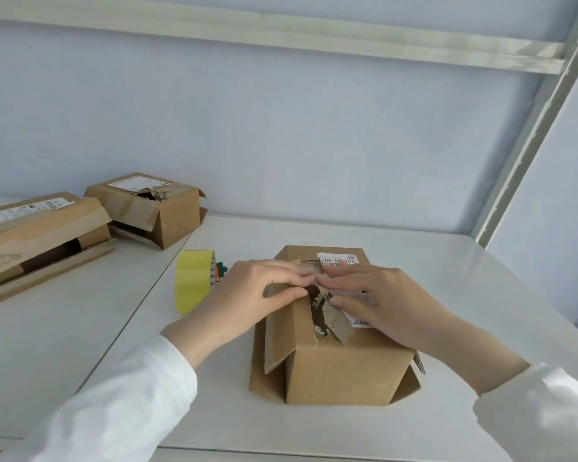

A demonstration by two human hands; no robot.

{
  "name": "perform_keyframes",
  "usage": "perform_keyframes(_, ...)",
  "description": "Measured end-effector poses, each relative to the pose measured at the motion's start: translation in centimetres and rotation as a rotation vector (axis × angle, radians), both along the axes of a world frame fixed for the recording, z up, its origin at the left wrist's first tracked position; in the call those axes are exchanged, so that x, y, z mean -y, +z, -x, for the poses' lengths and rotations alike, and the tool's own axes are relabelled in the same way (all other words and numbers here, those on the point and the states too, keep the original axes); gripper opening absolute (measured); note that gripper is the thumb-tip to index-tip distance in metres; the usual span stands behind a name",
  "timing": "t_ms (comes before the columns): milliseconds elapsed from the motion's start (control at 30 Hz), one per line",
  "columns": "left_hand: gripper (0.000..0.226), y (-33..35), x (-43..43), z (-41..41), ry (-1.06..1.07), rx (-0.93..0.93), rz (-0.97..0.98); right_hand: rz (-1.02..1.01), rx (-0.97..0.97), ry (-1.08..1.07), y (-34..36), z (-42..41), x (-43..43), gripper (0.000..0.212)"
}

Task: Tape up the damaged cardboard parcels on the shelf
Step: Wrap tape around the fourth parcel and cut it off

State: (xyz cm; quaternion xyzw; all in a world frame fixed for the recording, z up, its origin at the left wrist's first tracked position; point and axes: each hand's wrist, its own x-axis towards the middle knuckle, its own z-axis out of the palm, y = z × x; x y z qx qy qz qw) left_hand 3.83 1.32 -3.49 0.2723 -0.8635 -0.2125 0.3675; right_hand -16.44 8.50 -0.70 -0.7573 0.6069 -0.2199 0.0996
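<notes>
A brown cardboard parcel (341, 368) stands on the white shelf (214, 395) right in front of me. Its top is ripped open along a dark jagged tear (317, 305), and a white shipping label lies across it. My left hand (254, 295) rests flat on the left side of the tear, fingers straight and pressing the torn flap down. From the right, my right hand (377, 295) presses with straight fingers on the label and the other torn edge. The fingertips of both hands nearly meet over the tear. A yellow roll of tape (194, 281) stands on edge just left of the parcel.
Two more damaged cardboard parcels sit at the back left: a long flat one (40, 241) with its side flap open, and a smaller one (154, 208) with a torn top. A small patterned object (218, 271) peeks out behind the tape. A metal upright (528, 135) frames the shelf's right side.
</notes>
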Motion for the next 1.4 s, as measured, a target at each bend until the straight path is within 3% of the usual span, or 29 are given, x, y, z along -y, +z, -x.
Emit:
perform_keyframes(233,0.058,-0.6,1.0,-0.4,-0.065,0.078,0.106,-0.040,-0.153,-0.014,0.4,-0.6,0.0,0.031)
perform_keyframes(367,0.066,-0.3,1.1,-0.2,-0.057,0.163,0.184,-0.038,-0.209,-0.014,0.6,-0.9,0.0,0.032)
perform_keyframes(600,0.055,-0.3,1.3,-0.5,-0.090,0.327,0.140,-0.022,-0.273,-0.003,0.4,-1.2,0.6,0.029)
perform_keyframes(867,0.059,0.1,1.5,-0.2,-0.065,0.237,0.189,-0.024,-0.058,0.019,0.4,0.1,0.5,0.032)
perform_keyframes(1067,0.044,0.7,2.4,0.4,-0.100,0.219,0.098,0.014,0.046,0.001,-0.4,0.5,0.3,0.032)
perform_keyframes(1400,0.036,-0.1,2.7,0.7,-0.109,0.177,0.092,0.036,-0.009,0.008,-0.1,0.6,1.1,0.022)
